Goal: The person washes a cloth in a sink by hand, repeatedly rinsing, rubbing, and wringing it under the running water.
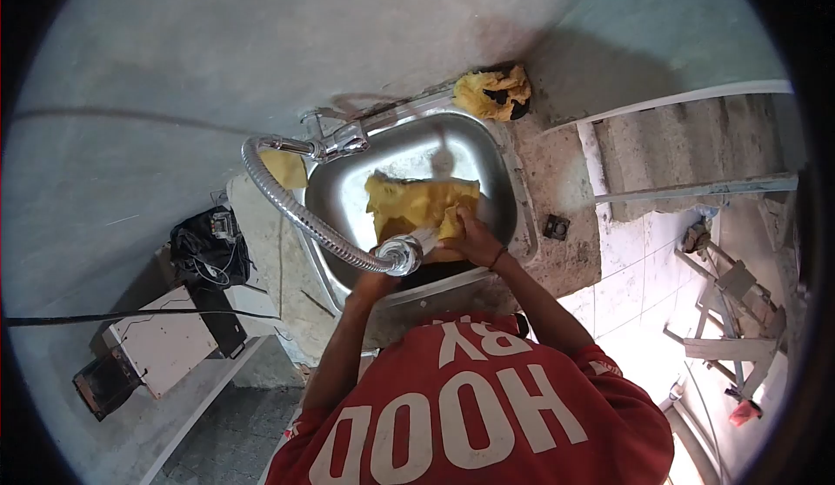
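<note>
A piece of yellow cloth (422, 200), ragged and darker with wet at its lower part, is spread inside the steel sink (509, 167). My right hand (474, 240) is closed on its right side, where a fold bunches up at the fingers. My left hand (376, 285) is at the near left of the sink, by the cloth's lower edge; the faucet's spray head (401, 255) covers its fingers. The flexible metal faucet hose (291, 205) curves over from the back left, and water streams from its head toward the cloth and my right hand.
Another yellow cloth (481, 93) lies bunched over something dark at the back right corner. A flat yellow piece (285, 168) is by the faucet base. A small dark object (556, 227) sits on the right counter. Left are a black bag (207, 246) and a white box (161, 341).
</note>
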`<state>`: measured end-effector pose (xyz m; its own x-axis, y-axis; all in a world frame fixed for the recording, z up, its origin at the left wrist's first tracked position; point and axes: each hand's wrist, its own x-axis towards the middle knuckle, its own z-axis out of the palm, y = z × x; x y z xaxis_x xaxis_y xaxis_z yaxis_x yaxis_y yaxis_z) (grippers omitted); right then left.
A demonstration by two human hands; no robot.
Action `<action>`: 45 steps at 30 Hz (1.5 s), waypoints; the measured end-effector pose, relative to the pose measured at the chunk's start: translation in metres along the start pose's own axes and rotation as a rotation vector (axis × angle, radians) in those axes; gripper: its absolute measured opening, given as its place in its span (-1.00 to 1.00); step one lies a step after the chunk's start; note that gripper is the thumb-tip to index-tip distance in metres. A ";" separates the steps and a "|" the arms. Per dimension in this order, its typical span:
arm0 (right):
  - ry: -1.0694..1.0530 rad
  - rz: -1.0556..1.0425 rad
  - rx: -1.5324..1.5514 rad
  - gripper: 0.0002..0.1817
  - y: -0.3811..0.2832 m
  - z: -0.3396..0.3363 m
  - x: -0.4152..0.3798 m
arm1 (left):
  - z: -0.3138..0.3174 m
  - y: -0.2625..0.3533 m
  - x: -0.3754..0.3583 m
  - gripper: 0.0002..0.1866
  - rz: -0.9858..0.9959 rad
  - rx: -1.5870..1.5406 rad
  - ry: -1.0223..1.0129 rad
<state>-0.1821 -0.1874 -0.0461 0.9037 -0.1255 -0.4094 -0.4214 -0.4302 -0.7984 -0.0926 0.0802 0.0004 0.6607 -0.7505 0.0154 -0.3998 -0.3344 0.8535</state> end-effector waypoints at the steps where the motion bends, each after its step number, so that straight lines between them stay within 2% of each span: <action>1: -0.006 -0.001 0.002 -0.10 -0.009 0.001 -0.001 | 0.004 -0.001 -0.006 -0.59 -0.006 0.002 0.002; 3: 0.141 0.072 0.089 -0.18 -0.024 0.004 -0.005 | 0.011 -0.005 -0.018 -0.60 -0.316 0.060 -0.122; 4: 0.139 0.074 0.088 -0.18 -0.020 0.008 -0.005 | 0.019 -0.013 -0.025 -0.61 -0.228 0.083 -0.073; 5: 0.115 0.044 -0.042 -0.23 -0.016 0.011 -0.002 | 0.026 -0.024 -0.029 -0.61 -0.230 0.083 -0.070; 6: 0.089 0.014 -0.170 -0.28 -0.014 0.016 -0.001 | 0.030 -0.028 -0.031 -0.61 -0.147 0.167 -0.090; 7: 0.085 0.011 -0.170 -0.28 -0.020 0.014 -0.002 | 0.035 -0.037 -0.036 -0.61 -0.063 0.250 -0.109; 8: 0.063 0.021 -0.297 -0.31 -0.026 0.009 -0.005 | 0.040 -0.046 -0.039 -0.54 -0.004 0.292 -0.050; 9: 0.045 0.032 -0.426 -0.35 -0.033 0.000 -0.007 | 0.038 -0.042 -0.034 -0.54 -0.001 0.288 -0.046; 10: 0.049 0.032 -0.433 -0.35 -0.041 -0.010 -0.010 | 0.034 -0.036 -0.025 -0.57 -0.101 0.115 -0.031; 11: 0.123 -0.050 -0.594 -0.36 -0.049 -0.020 -0.012 | 0.030 -0.029 -0.016 -0.59 -0.201 -0.057 -0.016; 12: 0.198 -0.138 -0.752 -0.38 -0.056 -0.026 -0.012 | 0.046 -0.073 -0.023 -0.59 -0.197 -0.057 -0.009; 13: 0.199 -0.147 -0.756 -0.38 -0.057 -0.028 -0.006 | 0.064 -0.113 -0.036 -0.57 -0.265 -0.104 0.006; 14: 0.166 -0.194 -0.566 -0.41 -0.058 -0.032 0.002 | 0.090 -0.149 -0.036 -0.53 -0.334 -0.151 0.024; 15: 0.129 -0.242 -0.376 -0.43 -0.060 -0.035 0.011 | 0.080 -0.138 -0.024 -0.53 -0.334 -0.149 0.042; 16: 0.122 -0.262 -0.382 -0.43 -0.076 -0.044 0.017 | 0.060 -0.109 -0.003 -0.52 -0.445 -0.359 0.023; 17: -0.078 -0.300 0.063 -0.42 -0.110 -0.061 0.020 | 0.048 -0.093 0.010 -0.50 -0.551 -0.571 0.007; 18: -0.286 -0.317 0.508 -0.41 -0.141 -0.075 0.020 | 0.073 -0.132 -0.001 -0.56 -0.579 -0.602 0.036; 19: -0.305 -0.329 0.503 -0.41 -0.159 -0.081 0.020 | 0.040 -0.074 0.023 -0.52 -0.340 0.029 -0.060; 21: -0.585 -0.432 0.881 -0.47 -0.190 -0.091 0.015 | 0.006 -0.006 0.051 -0.49 -0.370 -0.210 -0.009; 22: -0.633 -0.487 0.831 -0.57 -0.212 -0.102 0.009 | 0.012 -0.012 0.044 -0.49 -0.375 -0.209 0.005; 24: -0.593 -0.562 0.751 -0.60 -0.221 -0.094 -0.001 | 0.027 -0.017 0.026 -0.41 -0.596 -0.332 0.015; 25: -0.536 -0.636 0.674 -0.62 -0.225 -0.090 -0.005 | 0.033 -0.021 0.019 -0.41 -0.604 -0.338 0.024; 26: -0.488 -0.592 0.503 -0.66 -0.230 -0.089 -0.006 | 0.038 -0.024 0.012 -0.43 -0.474 -0.427 0.079; 27: -0.498 -0.586 0.500 -0.66 -0.235 -0.087 -0.007 | 0.042 -0.026 0.006 -0.45 -0.341 -0.513 0.135; 28: -0.495 -0.678 0.523 -0.69 -0.241 -0.084 -0.007 | 0.047 -0.032 -0.002 -0.47 -0.457 -0.457 0.089; 29: -0.492 -0.769 0.547 -0.72 -0.247 -0.082 -0.008 | 0.054 -0.040 -0.005 -0.47 -0.463 -0.468 0.096; 30: -0.481 -0.782 0.566 -0.74 -0.255 -0.079 -0.010 | 0.065 -0.053 -0.008 -0.50 -0.269 -1.120 0.124; 31: -0.493 -0.774 0.562 -0.74 -0.262 -0.080 -0.011 | 0.058 -0.040 0.000 -0.52 -0.022 -1.756 0.150; 32: -0.508 -0.822 0.500 -0.73 -0.268 -0.081 -0.010 | 0.050 -0.021 -0.004 -0.53 -0.386 -1.392 0.243; 33: -0.523 -0.871 0.437 -0.72 -0.274 -0.083 -0.010 | 0.034 0.007 0.005 -0.53 -0.387 -1.402 0.254; 35: -0.539 -0.889 0.367 -0.70 -0.277 -0.087 -0.008 | 0.015 0.038 0.021 -0.50 -0.091 -1.809 0.217; 36: -0.527 -0.895 0.364 -0.70 -0.275 -0.087 -0.006 | 0.048 -0.010 0.002 -0.45 -0.263 -1.468 0.351; 37: -0.516 -0.904 0.361 -0.69 -0.274 -0.088 -0.006 | 0.044 -0.011 -0.002 -0.45 -0.263 -1.474 0.368; 39: -0.530 -0.855 0.378 -0.66 -0.261 -0.083 -0.008 | 0.032 -0.009 0.000 -0.48 -0.447 -0.691 0.176; 40: -0.523 -0.792 0.404 -0.65 -0.254 -0.080 -0.008 | 0.038 -0.021 0.003 -0.58 -0.378 -0.344 0.190; 41: -0.512 -0.728 0.428 -0.64 -0.250 -0.080 -0.009 | 0.045 -0.028 0.000 -0.58 -0.381 -0.349 0.196; 43: -0.529 -0.707 0.423 -0.69 -0.250 -0.082 -0.009 | 0.052 -0.037 -0.002 -0.63 -0.296 -0.068 0.135; 45: -0.451 -0.740 0.373 -0.69 -0.254 -0.082 -0.009 | 0.065 -0.048 -0.001 -0.66 -0.297 -0.048 0.158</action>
<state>-0.0769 -0.1501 0.1961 0.8698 0.4561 0.1880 0.1800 0.0614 -0.9818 -0.1157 0.0600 -0.0745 0.8354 -0.5258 -0.1602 -0.1472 -0.4949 0.8564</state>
